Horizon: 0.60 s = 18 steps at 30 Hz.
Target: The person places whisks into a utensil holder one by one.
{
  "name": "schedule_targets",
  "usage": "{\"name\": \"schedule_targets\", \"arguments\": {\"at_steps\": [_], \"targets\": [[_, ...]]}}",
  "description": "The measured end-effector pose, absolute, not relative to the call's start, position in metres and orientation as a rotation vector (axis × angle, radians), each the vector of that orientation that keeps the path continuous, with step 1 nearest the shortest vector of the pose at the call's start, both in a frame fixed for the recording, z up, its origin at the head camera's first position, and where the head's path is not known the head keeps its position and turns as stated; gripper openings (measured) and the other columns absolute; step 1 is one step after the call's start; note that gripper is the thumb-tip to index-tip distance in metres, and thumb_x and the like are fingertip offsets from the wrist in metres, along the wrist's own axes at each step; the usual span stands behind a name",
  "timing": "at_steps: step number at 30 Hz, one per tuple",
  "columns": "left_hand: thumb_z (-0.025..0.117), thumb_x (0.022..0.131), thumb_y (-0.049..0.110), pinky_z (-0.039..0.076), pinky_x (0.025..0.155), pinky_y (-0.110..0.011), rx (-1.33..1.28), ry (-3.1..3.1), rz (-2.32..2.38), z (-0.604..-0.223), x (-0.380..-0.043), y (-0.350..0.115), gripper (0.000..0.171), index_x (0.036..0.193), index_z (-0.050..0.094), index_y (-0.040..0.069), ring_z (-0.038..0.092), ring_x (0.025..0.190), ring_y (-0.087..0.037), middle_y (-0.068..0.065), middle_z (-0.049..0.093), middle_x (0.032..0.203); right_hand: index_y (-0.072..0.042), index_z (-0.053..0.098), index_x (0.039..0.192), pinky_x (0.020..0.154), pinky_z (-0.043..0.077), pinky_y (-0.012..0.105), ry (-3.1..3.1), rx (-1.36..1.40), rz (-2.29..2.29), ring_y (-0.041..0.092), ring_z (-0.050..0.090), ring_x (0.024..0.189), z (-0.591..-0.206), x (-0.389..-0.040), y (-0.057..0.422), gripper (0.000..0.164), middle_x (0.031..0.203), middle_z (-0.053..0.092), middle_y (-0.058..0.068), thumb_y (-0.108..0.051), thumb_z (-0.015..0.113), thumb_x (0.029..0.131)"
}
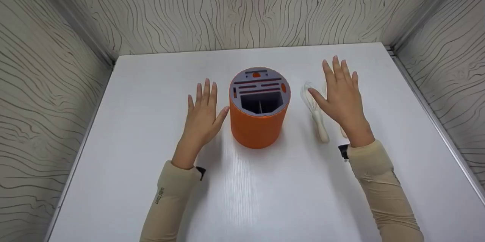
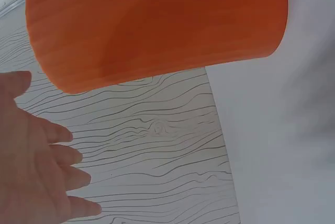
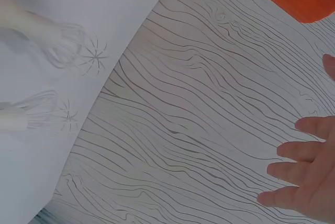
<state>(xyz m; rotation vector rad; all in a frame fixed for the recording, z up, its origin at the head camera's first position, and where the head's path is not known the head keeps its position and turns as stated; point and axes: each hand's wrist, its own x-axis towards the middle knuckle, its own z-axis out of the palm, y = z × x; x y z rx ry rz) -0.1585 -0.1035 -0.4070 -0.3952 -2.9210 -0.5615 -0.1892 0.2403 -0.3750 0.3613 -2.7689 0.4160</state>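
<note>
An orange cylindrical utensil holder (image 1: pixel 257 128) with a grey slotted top stands upright on the white table. To its left my left hand (image 1: pixel 202 117) is spread with straight fingers, its thumb tip close to the holder's side; it holds nothing. In the left wrist view the holder's orange wall (image 2: pixel 157 25) fills the top. My right hand (image 1: pixel 343 98), fingers straight and spread, is over the right side and grips nothing. Beneath and beside it lies a pale whisk (image 1: pixel 318 121). A second whisk (image 3: pixel 21 118), mostly covered by this hand in the head view, shows in the right wrist view.
The white table (image 1: pixel 242 204) meets a wood-grain patterned panel (image 1: pixel 242 11) at the back, with similar panels on both sides. Metal rails (image 1: pixel 432 117) run along the table's side edges. The holder's top has a large two-part opening (image 1: pixel 250 103) at the front.
</note>
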Motion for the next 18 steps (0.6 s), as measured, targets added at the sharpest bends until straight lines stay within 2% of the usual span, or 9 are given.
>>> {"name": "schedule_targets", "arguments": {"at_steps": [4, 8, 13, 18], "targets": [[0.032, 0.098, 0.047, 0.008, 0.109, -0.058, -0.413, -2.885, -0.635, -0.408, -0.16, -0.098, 0.071, 0.15, 0.016, 0.001, 0.006, 0.143, -0.035, -0.016, 0.008, 0.156, 0.009, 0.04, 0.138, 0.102, 0.028, 0.059, -2.758, 0.291, 0.494, 0.046, 0.033, 0.13, -0.378, -0.189, 0.239, 0.066, 0.14, 0.037, 0.031, -0.027, 0.065, 0.088], [0.033, 0.098, 0.046, 0.009, 0.11, -0.058, -0.456, -2.818, -0.706, -0.404, -0.161, -0.09, 0.071, 0.15, 0.016, 0.001, 0.008, 0.143, -0.033, -0.015, 0.01, 0.156, 0.015, 0.052, 0.125, 0.083, 0.045, 0.057, -2.78, 0.217, 0.608, 0.048, 0.053, 0.108, -0.383, -0.189, 0.241, 0.054, 0.122, 0.054, 0.034, -0.017, 0.069, 0.085], [0.032, 0.099, 0.042, 0.008, 0.11, -0.057, -0.51, -2.769, -0.741, -0.402, -0.168, -0.076, 0.068, 0.15, 0.016, 0.001, 0.009, 0.143, -0.031, -0.014, 0.013, 0.156, 0.014, 0.062, 0.111, 0.071, 0.05, 0.054, -2.863, 0.12, 0.771, 0.044, 0.063, 0.09, -0.396, -0.192, 0.253, 0.041, 0.102, 0.064, 0.03, -0.018, 0.068, 0.087], [0.031, 0.099, 0.033, 0.007, 0.111, -0.056, -0.532, -2.771, -0.68, -0.405, -0.173, -0.067, 0.062, 0.15, 0.018, 0.0, 0.01, 0.143, -0.03, -0.013, 0.015, 0.156, 0.012, 0.064, 0.108, 0.075, 0.049, 0.051, -2.964, -0.006, 0.955, 0.043, 0.062, 0.092, -0.416, -0.197, 0.269, 0.04, 0.102, 0.065, 0.028, -0.024, 0.064, 0.089]]}}
